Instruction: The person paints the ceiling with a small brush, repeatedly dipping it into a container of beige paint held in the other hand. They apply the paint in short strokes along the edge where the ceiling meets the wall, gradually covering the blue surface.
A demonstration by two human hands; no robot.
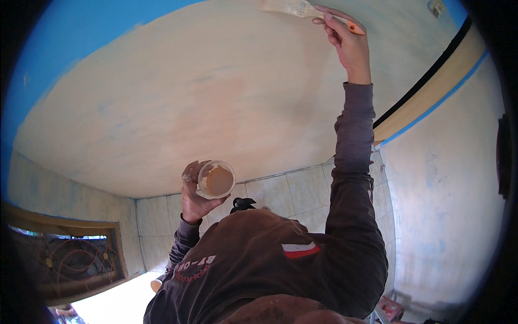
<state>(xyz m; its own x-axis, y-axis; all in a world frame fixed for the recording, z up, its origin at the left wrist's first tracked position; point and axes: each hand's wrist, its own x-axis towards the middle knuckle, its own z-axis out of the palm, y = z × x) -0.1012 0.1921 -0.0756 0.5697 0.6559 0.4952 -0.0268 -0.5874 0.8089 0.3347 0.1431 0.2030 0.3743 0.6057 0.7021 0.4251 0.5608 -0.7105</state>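
Observation:
My right hand (347, 40) is raised at the far end of a stretched arm, its fingers closed round the handle of a paintbrush (294, 7). The brush has an orange handle end, and its bristles lie against the wall (216, 97), which carries streaky beige paint. Lower and to the left, my left hand (195, 195) grips a clear plastic cup (217, 179) from its side. Beige paint (219, 181) stands inside the cup. Paint smudges show on the left hand's fingers.
Bright blue paint (108, 32) covers the wall's upper left. A socket or switch (436, 7) sits at upper right, near a black-edged beam (437, 81). The floor is tiled (270, 194). A framed opening with metal grillwork (75, 259) is at lower left, a reddish object (389, 310) at lower right.

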